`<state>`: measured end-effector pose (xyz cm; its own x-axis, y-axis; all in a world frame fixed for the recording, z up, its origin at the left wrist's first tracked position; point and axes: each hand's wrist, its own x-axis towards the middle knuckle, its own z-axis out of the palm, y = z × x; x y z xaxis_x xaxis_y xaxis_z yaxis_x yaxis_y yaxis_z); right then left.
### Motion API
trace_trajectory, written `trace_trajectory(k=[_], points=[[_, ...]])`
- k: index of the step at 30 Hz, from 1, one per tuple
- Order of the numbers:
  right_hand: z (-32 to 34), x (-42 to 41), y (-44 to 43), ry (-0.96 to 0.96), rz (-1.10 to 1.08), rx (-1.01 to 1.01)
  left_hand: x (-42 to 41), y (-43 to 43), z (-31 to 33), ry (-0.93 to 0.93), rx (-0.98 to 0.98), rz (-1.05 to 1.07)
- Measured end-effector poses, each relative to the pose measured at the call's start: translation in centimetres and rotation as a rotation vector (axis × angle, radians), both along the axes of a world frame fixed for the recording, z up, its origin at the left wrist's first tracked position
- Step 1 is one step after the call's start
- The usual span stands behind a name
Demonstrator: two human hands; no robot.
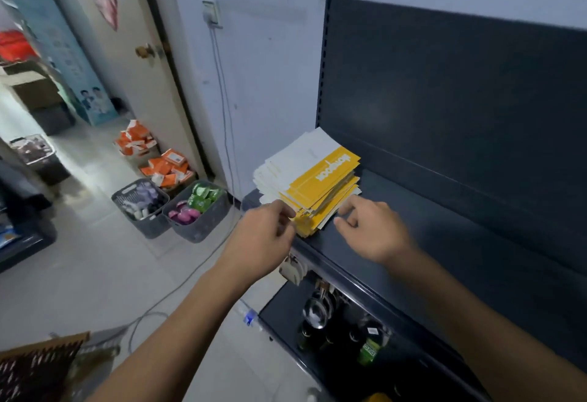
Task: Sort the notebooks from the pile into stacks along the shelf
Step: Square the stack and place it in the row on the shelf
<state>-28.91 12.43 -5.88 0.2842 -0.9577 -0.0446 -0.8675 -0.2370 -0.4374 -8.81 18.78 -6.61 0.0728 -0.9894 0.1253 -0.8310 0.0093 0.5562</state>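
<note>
Pile (309, 179) of yellow-and-white notebooks is stacked at the left end of the dark shelf (444, 226), close to its front edge. The pile's near corner is pinched by the left hand (263, 233), fingers curled. The right hand (371, 230) is held just beside the pile, fingers loosely curled, nothing gripped.
</note>
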Motion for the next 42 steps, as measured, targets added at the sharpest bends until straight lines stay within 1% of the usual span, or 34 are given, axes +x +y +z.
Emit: trace_trajectory(k=[9,16,19,22,26,30,35,38,42], points=[[0.3,3.0,-8.1,-0.066,-0.154,-0.023,3.8,-10.7,1.9,-0.009,-0.032,-0.091],[0.7,3.7,-10.9,-0.048,-0.305,0.025,5.6,-18.0,2.1,-0.075,-0.056,-0.165],[0.3,4.5,-11.5,-0.036,-0.413,0.061,6.1,-20.7,1.5,-0.091,-0.076,-0.207],[-0.5,5.5,-11.6,0.013,-0.575,0.1,6.4,-22.7,0.8,-0.132,-0.094,-0.203],[-1.7,7.7,-11.6,-0.026,-0.66,0.184,7.1,-24.4,-0.3,-0.186,0.013,-0.213],[-3.1,9.9,-11.6,-0.029,-0.761,0.124,7.6,-25.8,-1.2,-0.18,0.071,-0.273],[-4.2,11.6,-10.9,-0.066,-0.762,-0.009,8.0,-26.1,-1.0,-0.212,0.066,-0.295],[-4.2,12.1,-10.6,-0.037,-0.731,-0.029,8.1,-26.4,-0.8,-0.213,0.127,-0.257],[-4.1,12.2,-10.4,-0.028,-0.684,-0.033,8.1,-26.4,-0.5,-0.169,0.233,-0.217]])
